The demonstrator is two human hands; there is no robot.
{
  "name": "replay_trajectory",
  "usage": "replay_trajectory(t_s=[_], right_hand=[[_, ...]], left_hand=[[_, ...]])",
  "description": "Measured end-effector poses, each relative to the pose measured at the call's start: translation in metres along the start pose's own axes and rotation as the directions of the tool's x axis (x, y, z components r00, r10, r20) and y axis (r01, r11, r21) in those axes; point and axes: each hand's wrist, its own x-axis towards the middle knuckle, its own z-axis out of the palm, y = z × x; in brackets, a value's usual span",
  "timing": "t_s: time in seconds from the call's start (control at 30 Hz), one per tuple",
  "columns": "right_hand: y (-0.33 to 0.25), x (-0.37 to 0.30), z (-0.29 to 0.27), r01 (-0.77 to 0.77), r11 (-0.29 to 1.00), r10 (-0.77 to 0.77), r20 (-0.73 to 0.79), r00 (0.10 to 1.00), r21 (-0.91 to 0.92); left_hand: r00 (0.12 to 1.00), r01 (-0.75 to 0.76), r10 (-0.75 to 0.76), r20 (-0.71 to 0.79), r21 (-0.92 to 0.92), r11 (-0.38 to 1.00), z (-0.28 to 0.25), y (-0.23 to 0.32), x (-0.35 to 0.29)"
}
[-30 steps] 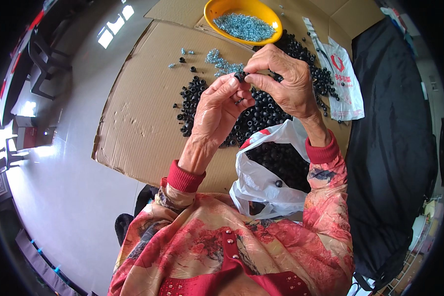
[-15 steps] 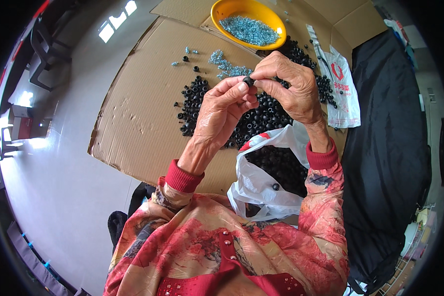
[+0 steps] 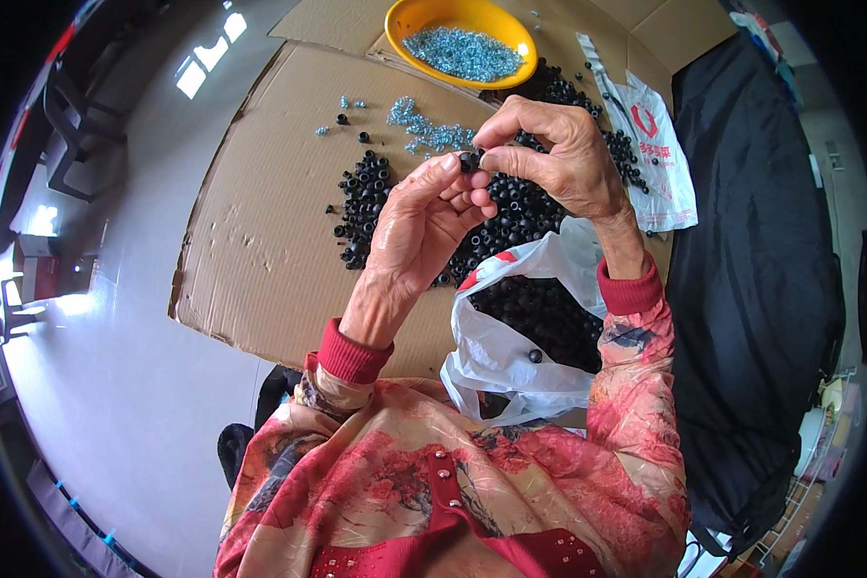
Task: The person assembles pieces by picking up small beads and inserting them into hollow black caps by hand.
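Red and beige flowers cover the shirt [image 3: 366, 472], nearest of all, at six o'clock from where the fingers meet; its red cuffs [image 3: 353, 353] ring both wrists. Just beyond, between five and six o'clock, sits a white bag [image 3: 477, 332], mouth open, with many black pieces inside and one ball [image 3: 536, 355] against its near side. At half past seven the left hand [image 3: 414, 222] has thumb and fingers closed around a black cap [image 3: 469, 162], held at the dial's centre above the cardboard [image 3: 250, 222]. At three o'clock is the right hand [image 3: 559, 159], thumb and forefinger narrowed to a pinch on the cap's right edge; I cannot tell whether a smaller part sits between them. Under the hands lies a heap [image 3: 511, 226] of black caps, with more [image 3: 361, 197] at eight o'clock. Blue-silver bits [image 3: 414, 120] lie loose at ten. A flat wrapper [image 3: 674, 188], white with red print, lies at three, and past it black cloth [image 3: 751, 279], toward four. At twelve, a yellow bowl [image 3: 395, 43] holds more bits. Far off at nine, a dark chair [image 3: 60, 116] stands on the grey floor [image 3: 144, 289].
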Motion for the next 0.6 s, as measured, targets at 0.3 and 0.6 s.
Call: replay_trajectory(t_s=[0.3, 0.6], right_hand=[[0.011, -0.002, -0.006, 0.025, 1.000, -0.024, 0.076, 0.997, -0.005], [0.014, -0.005, -0.002, 0.035, 0.999, -0.034, 0.022, 0.999, -0.036]], left_hand=[[0.998, 0.062, -0.062, -0.009, 0.008, 0.998, -0.004, -0.001, 0.001], [0.999, 0.044, -0.044, 0.000, 0.041, 0.998, -0.007, -0.004, 0.001]])
